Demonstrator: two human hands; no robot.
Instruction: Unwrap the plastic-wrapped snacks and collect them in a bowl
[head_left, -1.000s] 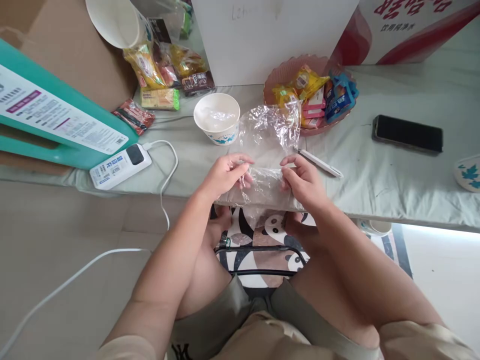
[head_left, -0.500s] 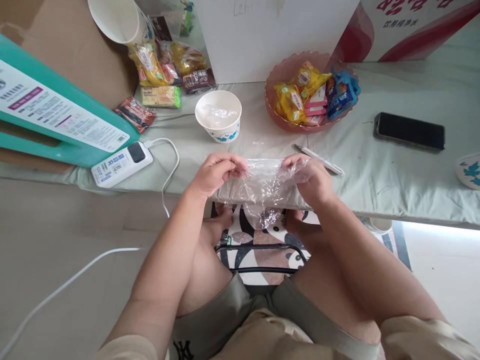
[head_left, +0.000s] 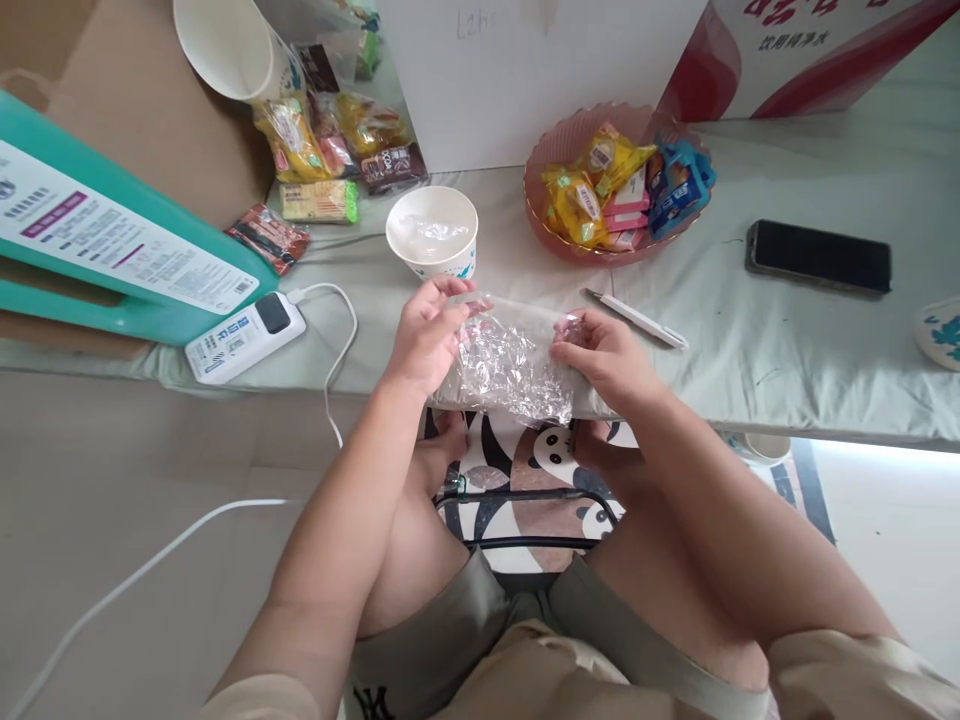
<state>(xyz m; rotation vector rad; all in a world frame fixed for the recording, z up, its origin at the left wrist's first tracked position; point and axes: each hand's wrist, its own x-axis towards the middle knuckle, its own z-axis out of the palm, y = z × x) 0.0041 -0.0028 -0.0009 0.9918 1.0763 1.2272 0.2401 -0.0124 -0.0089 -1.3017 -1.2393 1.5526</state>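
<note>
A crinkled clear plastic bag (head_left: 514,365) is stretched between my two hands above the front edge of the cloth-covered surface. My left hand (head_left: 429,335) pinches its upper left corner, just in front of a white paper cup (head_left: 442,262) with blue leaf prints. Crumpled clear plastic (head_left: 433,230) lies inside that cup. On the other side, my right hand (head_left: 611,355) grips the bag's right edge with thumb and fingers. A white pen (head_left: 641,320) lies just behind this hand.
Behind is a pink bowl (head_left: 540,225) of wrapped snacks; a black phone (head_left: 817,257) lies to the right. At left are a power bank (head_left: 247,340) with a white cable, a green-blue container (head_left: 247,265), snack packets (head_left: 319,200) and a tipped paper cup (head_left: 225,50). White box (head_left: 525,90) behind.
My left hand has risen slightly and turned, and the bag is now spread out flatter and wider between both hands. Its hanging lower end has come up.
</note>
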